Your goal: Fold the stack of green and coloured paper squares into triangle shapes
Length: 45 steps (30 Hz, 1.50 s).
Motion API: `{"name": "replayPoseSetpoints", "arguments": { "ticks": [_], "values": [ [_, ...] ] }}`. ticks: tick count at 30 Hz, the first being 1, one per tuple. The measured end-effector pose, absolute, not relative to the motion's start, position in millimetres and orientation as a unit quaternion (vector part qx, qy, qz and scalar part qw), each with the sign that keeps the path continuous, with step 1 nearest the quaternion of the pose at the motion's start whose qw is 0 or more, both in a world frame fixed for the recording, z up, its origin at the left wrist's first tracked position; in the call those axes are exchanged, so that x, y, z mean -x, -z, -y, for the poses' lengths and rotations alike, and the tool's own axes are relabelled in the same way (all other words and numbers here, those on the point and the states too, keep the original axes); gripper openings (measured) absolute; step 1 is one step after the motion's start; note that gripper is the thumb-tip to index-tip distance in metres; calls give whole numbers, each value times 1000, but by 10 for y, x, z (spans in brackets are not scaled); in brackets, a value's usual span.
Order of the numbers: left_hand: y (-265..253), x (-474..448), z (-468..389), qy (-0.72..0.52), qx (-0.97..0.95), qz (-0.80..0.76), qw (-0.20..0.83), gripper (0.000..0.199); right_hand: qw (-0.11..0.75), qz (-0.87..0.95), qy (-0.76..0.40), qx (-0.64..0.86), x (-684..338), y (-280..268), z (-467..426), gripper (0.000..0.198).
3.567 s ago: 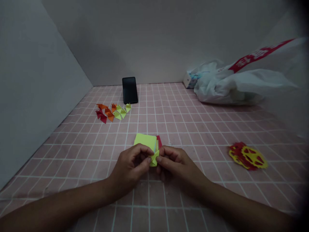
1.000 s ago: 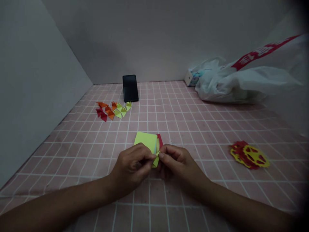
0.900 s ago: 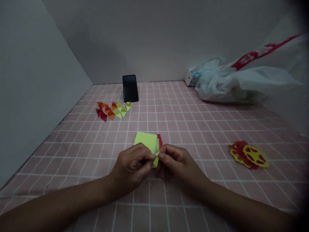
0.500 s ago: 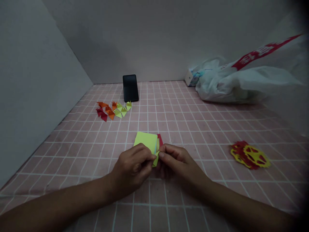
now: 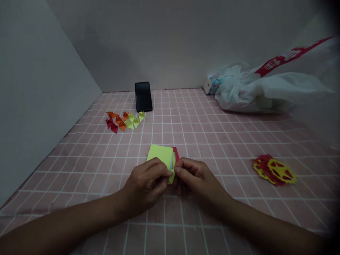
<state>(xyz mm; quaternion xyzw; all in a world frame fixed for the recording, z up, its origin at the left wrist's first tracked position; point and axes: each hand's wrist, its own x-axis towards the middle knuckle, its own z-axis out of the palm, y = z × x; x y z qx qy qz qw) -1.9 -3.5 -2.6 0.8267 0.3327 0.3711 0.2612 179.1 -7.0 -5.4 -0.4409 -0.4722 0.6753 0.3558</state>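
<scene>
The left hand and right hand pinch the small folded yellow-green paper between thumb and fingertips. It sits between the 2 hands, with the paper stack just beyond the left hand on the counter. The folded piece should be very light, springy at its creases and easily torn; its layered edges look the best hold.

Dim, flat light here! Soft shadow on the wall, up and left of the phone; well right of it, the plastic bag, stretched and blurred.
</scene>
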Motion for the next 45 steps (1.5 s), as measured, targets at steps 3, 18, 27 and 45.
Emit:
{"name": "replayPoseSetpoints", "arguments": {
  "ticks": [3, 18, 27, 45],
  "values": [
    [33, 6, 17, -371, -795, -367, 309, 17, 365, 465, -672, 446, -1788, 64, 78, 26],
    [-40, -29, -27, -310, -558, -457, 619, 14, 368, 508, -628, 461, -1784, 58, 86, 24],
    [-65, -43, -62, -280, -539, -474, 638, 19, 367, 529, -610, 462, -1786, 61, 97, 23],
    [-72, -37, -67, -272, -519, -475, 657, 23, 352, 602, -548, 462, -1793, 81, 103, 19]
  ]
}}
